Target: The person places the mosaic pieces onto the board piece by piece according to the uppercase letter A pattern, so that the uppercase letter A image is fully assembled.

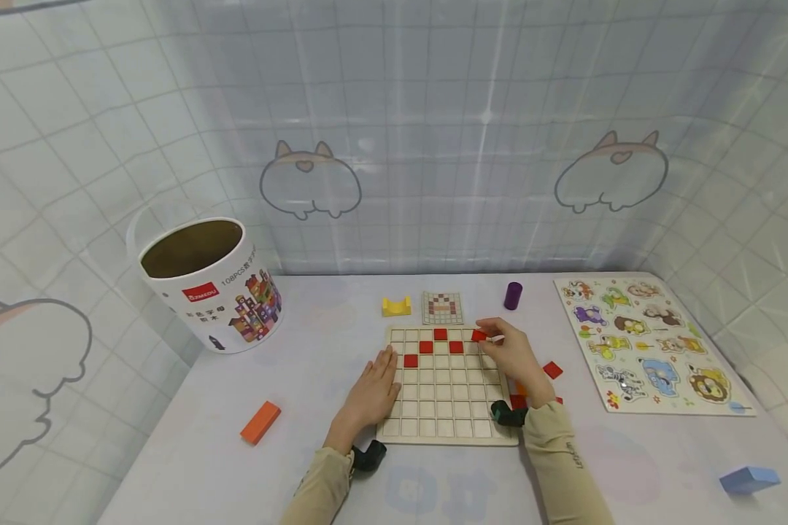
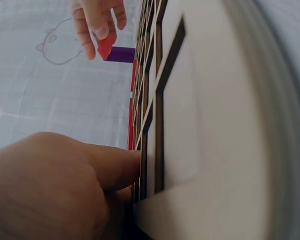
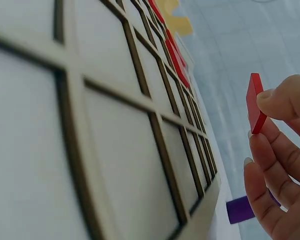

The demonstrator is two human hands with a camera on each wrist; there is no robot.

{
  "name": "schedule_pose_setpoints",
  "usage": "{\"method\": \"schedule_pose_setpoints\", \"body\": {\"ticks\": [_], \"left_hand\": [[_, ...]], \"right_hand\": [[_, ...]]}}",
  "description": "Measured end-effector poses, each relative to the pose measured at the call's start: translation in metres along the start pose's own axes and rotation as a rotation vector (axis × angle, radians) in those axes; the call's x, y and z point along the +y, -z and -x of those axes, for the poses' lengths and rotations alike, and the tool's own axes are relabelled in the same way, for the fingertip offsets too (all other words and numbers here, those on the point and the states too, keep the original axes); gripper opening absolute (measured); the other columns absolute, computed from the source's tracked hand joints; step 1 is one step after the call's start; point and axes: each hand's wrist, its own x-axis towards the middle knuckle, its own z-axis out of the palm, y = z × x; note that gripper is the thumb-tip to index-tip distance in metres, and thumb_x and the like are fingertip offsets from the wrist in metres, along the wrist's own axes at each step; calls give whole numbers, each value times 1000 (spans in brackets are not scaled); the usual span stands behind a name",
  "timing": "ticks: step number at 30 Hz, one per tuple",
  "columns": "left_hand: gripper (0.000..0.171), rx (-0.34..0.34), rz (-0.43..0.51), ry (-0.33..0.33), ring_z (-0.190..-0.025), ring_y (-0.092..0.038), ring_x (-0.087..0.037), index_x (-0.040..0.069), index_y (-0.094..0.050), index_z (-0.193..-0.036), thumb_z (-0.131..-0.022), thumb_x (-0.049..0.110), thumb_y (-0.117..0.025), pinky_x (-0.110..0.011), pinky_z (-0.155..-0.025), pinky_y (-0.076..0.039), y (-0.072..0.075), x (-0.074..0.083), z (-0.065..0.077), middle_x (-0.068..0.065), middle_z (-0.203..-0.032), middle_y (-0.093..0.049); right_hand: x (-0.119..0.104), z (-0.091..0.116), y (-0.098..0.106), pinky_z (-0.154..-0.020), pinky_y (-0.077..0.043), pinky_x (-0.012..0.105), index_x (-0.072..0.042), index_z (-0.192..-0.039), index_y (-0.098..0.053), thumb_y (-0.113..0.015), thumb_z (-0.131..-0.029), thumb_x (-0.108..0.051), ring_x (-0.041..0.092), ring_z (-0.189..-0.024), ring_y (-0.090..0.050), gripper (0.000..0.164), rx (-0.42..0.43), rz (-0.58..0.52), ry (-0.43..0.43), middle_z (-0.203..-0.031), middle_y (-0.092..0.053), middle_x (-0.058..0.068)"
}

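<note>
Nearby, blue block (image 1: 750, 480): lies at the near right of the surface (image 1: 462, 481).
Orange block (image 1: 260, 423): tilted, at left, well apart from the grid board (image 1: 443, 408).
Left hand (image 1: 369, 392): grip relaxed, fingers extended, resting on the board's left edge, thumb touching its face.
Loose tiles (image 1: 553, 370): red and orange, beside the board's right edge, partly hidden.
Right hand (image 1: 512, 355): grip narrowed to a pinch, thumb and fingertips holding 1 red tile (image 1: 479, 335).
Held tile: raised over the board's far right part, apart from it.
Placed tiles (image 1: 456, 347): 4 red, in cells; 1 in the farthest row, 2 in row 2, 1 in row 3.
Animal puzzle (image 1: 673, 405): at right.
Bucket (image 1: 230, 306): far left.
Pattern card (image 1: 443, 319): just beyond the board, between the yellow block (image 1: 396, 308) at left and the purple cylinder (image 1: 513, 297) at right.
</note>
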Motion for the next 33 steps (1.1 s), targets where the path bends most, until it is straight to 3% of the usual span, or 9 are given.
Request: {"method": "schedule_pose_setpoints", "body": {"ticks": [7,18,33], "left_hand": [[59,4,-4,-4,-148,-21,-38,-8,-25,-150,-101,20,-44,-53,-120,-22,0,-1,-1,-22,-160,-19],[59,-4,-2,10,-149,-19,-36,-7,-23,-150,-101,20,-43,-51,-121,-20,-3,-1,-1,-20,-161,-18],[59,9,3,2,-149,-21,-36,-7,-26,-150,-101,20,-44,-52,-120,-22,-2,-2,-1,-21,-160,-20]], "right_hand": [[-10,-2,-14,-87,-52,38,-2,-123,-62,-63,-88,-2,30,-105,-59,35,-40,-6,53,-116,-65,17],[-19,-2,-38,-82,-54,32,-3,-118,-65,-66,-88,-3,28,-99,-62,29,-109,-19,159,-114,-68,14],[-32,3,-71,-82,-53,28,-7,-113,-67,-69,-87,-5,22,-98,-64,26,-152,-100,161,-110,-69,7]]}}
